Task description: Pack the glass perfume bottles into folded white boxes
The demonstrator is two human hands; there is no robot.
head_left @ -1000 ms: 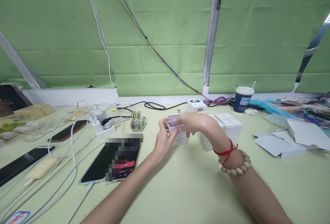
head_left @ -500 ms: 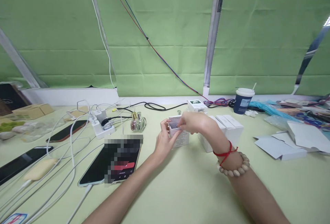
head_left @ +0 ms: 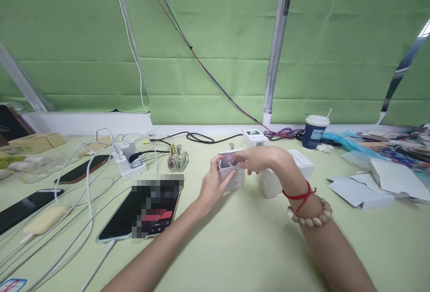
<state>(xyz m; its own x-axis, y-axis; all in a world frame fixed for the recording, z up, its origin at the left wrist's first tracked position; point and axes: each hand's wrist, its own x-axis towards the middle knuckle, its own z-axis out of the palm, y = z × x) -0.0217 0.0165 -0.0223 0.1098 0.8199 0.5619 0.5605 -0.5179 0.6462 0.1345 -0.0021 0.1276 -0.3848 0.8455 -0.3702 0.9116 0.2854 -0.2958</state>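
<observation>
A small white box with printed sides (head_left: 236, 182) stands upright on the table with its top open. My left hand (head_left: 214, 184) is wrapped round its left side, thumb across the front. At the box's open mouth is my right hand (head_left: 255, 159), its fingers bent down and closed; a small shiny part shows by the fingertips, too small to name. Behind and right of it, partly hidden by my right arm, stand white boxes (head_left: 268, 183). Farther back is another white box with a dark picture on top (head_left: 255, 138).
Small glass bottles (head_left: 178, 158) stand left of the box. Phones (head_left: 116, 218), a power strip (head_left: 127, 166) and tangled white cables cover the left. A lidded cup with a straw (head_left: 314, 132), flattened white cardboard (head_left: 361, 192) and clutter lie on the right.
My right hand has shifted slightly, its wrist lifting and its fingers moving a little at the box's mouth. My left hand still holds the box. The view has moved slightly.
</observation>
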